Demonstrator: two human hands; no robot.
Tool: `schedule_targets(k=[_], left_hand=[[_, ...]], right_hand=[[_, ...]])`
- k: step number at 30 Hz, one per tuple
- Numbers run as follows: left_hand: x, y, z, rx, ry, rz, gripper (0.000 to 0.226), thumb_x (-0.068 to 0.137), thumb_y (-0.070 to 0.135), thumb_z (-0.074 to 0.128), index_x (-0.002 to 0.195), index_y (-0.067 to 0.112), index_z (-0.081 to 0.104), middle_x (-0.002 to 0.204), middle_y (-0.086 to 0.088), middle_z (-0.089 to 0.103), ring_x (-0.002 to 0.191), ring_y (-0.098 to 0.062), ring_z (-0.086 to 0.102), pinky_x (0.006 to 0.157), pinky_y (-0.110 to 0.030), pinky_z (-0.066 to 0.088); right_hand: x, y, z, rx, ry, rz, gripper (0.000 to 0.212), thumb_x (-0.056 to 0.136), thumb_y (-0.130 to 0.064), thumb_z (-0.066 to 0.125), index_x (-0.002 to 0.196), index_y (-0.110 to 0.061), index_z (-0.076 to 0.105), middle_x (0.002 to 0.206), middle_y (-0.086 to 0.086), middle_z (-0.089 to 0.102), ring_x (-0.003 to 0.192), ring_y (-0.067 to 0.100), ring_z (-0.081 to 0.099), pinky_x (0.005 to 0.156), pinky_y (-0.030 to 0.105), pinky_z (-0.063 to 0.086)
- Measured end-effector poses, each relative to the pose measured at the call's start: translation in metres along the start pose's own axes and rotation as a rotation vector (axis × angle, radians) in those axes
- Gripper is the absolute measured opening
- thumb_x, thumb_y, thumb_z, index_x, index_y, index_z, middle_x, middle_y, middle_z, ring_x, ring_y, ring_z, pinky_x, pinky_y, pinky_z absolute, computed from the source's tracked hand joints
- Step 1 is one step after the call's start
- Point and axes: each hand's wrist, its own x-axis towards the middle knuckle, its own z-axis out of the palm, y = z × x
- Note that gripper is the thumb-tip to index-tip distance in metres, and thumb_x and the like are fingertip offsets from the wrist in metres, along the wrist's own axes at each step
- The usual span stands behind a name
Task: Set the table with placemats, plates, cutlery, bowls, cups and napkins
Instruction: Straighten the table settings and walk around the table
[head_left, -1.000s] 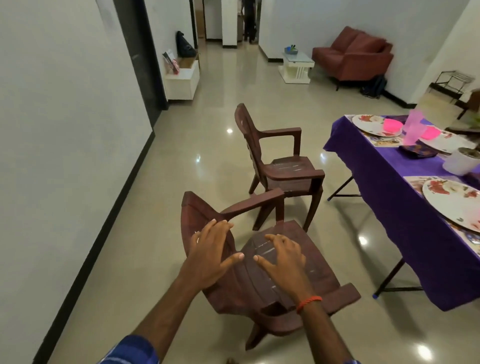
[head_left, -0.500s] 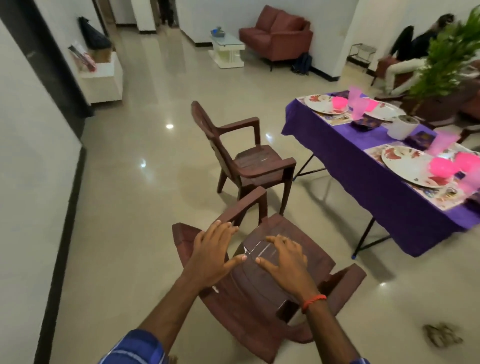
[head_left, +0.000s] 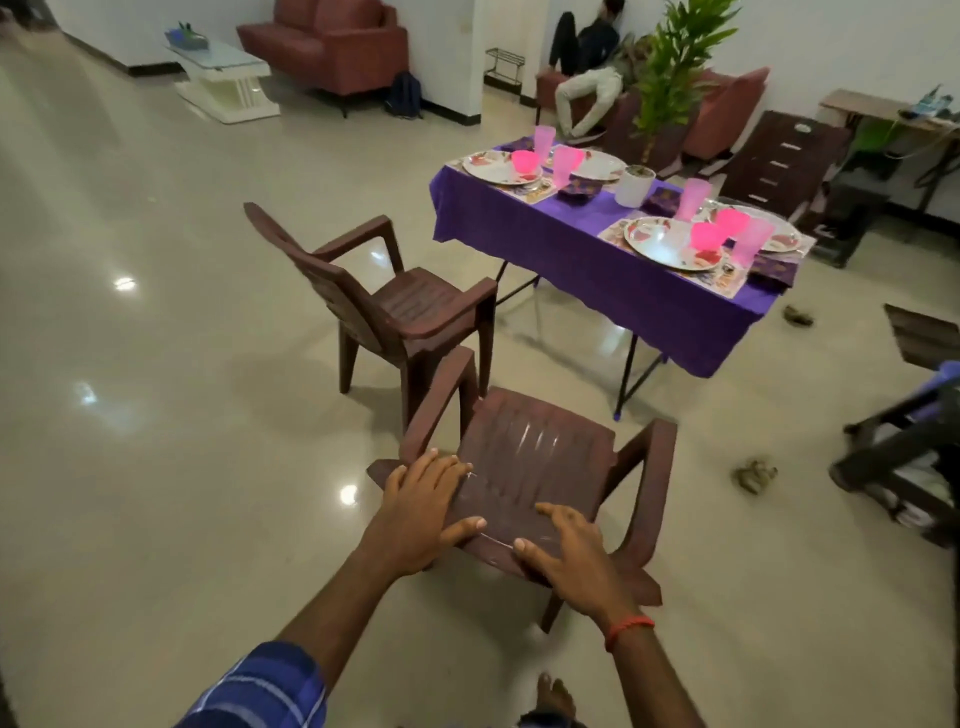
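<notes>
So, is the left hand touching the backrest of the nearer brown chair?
Touching. The head view shows the left hand lying flat on the backrest of the nearer chair, fingers over its top edge, no gap.

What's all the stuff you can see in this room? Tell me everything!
Armchairs: two, brown plastic, on the floor; near chair under the hands, far chair by the table.
Table: one, purple cloth, right of the chairs.
Plates: four, white flowered, on the table.
Cups: several, pink, among the plates.
Pot: one, white, mid-table.
Plant: one, green, behind the table.
Sofa: one, reddish-brown, far wall.
Low table: one, white, beside the sofa.
Person: one, seated at the back.
Left hand: fingers flat on near chair's back.
Right hand: grips the same back; orange thread on wrist.
</notes>
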Motion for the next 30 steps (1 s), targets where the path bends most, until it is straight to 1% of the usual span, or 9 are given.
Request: schedule_targets(k=[4,6,8,10,13,19,22,25,30], left_hand=[[-0.006,-0.01,0.002,0.011,-0.032,0.081,0.085,0.09,0.083,0.031,0.157,0.031,0.03,0.164,0.007,0.03,0.156,-0.017,0.013,0.124,-0.048,0.015],[-0.006,-0.013,0.0,0.04,-0.043,0.12,0.09,0.087,0.087,0.031,0.157,0.031,0.03,0.165,0.007,0.029,0.157,-0.018,0.013,0.123,-0.049,0.016],[-0.005,-0.015,-0.002,0.077,-0.091,0.153,0.095,0.083,0.092,0.032,0.158,0.033,0.027,0.166,0.007,0.025,0.157,-0.019,0.01,0.123,-0.052,0.014],[-0.006,-0.016,-0.005,0.107,-0.13,0.181,0.102,0.078,0.096,0.034,0.159,0.034,0.023,0.168,0.007,0.021,0.158,-0.019,0.006,0.124,-0.053,0.011],[-0.007,-0.02,-0.006,0.12,-0.16,0.208,0.11,0.071,0.098,0.039,0.159,0.035,0.021,0.168,0.008,0.017,0.158,-0.019,0.003,0.125,-0.053,0.007],[0.004,-0.031,-0.002,0.125,-0.155,0.243,0.098,0.075,0.097,0.037,0.157,0.043,0.027,0.168,0.01,0.021,0.158,-0.018,0.004,0.124,-0.045,0.004],[0.011,-0.033,0.003,0.137,-0.083,0.292,0.091,0.078,0.096,0.033,0.15,0.042,0.044,0.161,0.008,0.038,0.156,-0.022,0.016,0.123,-0.046,0.004],[0.018,-0.035,0.006,0.17,-0.036,0.341,0.082,0.082,0.094,0.031,0.133,0.039,0.064,0.144,0.007,0.06,0.148,-0.03,0.037,0.118,-0.056,0.01],[0.044,-0.038,0.001,0.165,-0.003,0.348,0.078,0.082,0.093,0.033,0.127,0.04,0.067,0.14,0.008,0.062,0.147,-0.031,0.039,0.118,-0.059,0.011]], right_hand=[[-0.019,-0.013,0.013,-0.262,0.0,-0.04,0.096,0.07,-0.093,0.028,0.147,-0.038,0.04,0.147,-0.012,0.048,0.129,0.013,0.05,0.102,0.035,0.044],[-0.02,-0.016,0.019,-0.368,0.004,-0.037,0.103,0.063,-0.098,0.026,0.145,-0.039,0.043,0.141,-0.012,0.057,0.123,0.014,0.056,0.099,0.036,0.044],[-0.019,-0.015,0.024,-0.44,0.057,-0.049,0.081,0.073,-0.092,0.043,0.133,-0.039,0.054,0.123,-0.012,0.068,0.11,0.014,0.062,0.09,0.034,0.046],[-0.02,-0.012,0.031,-0.443,0.173,-0.081,0.045,0.082,-0.068,0.06,0.115,-0.038,0.065,0.102,-0.012,0.074,0.095,0.013,0.067,0.081,0.033,0.047],[-0.02,-0.01,0.04,-0.486,0.247,-0.064,0.02,0.074,-0.049,0.076,0.091,-0.04,0.072,0.074,-0.015,0.072,0.07,0.007,0.068,0.064,0.031,0.049],[-0.008,0.004,0.058,-0.516,0.327,-0.071,0.014,0.09,-0.041,0.057,0.092,-0.036,0.069,0.074,-0.011,0.07,0.07,0.011,0.067,0.072,0.035,0.049],[-0.006,0.011,0.06,-0.519,0.344,-0.083,0.012,0.092,-0.044,0.059,0.093,-0.036,0.068,0.072,-0.013,0.069,0.066,0.01,0.064,0.069,0.035,0.049],[0.0,0.017,0.061,-0.506,0.385,-0.11,0.009,0.092,-0.044,0.063,0.093,-0.036,0.068,0.07,-0.015,0.068,0.063,0.008,0.063,0.064,0.032,0.047],[0.019,0.019,0.053,-0.541,0.391,-0.124,0.009,0.089,-0.041,0.07,0.094,-0.035,0.067,0.07,-0.013,0.067,0.062,0.01,0.063,0.061,0.031,0.047]])
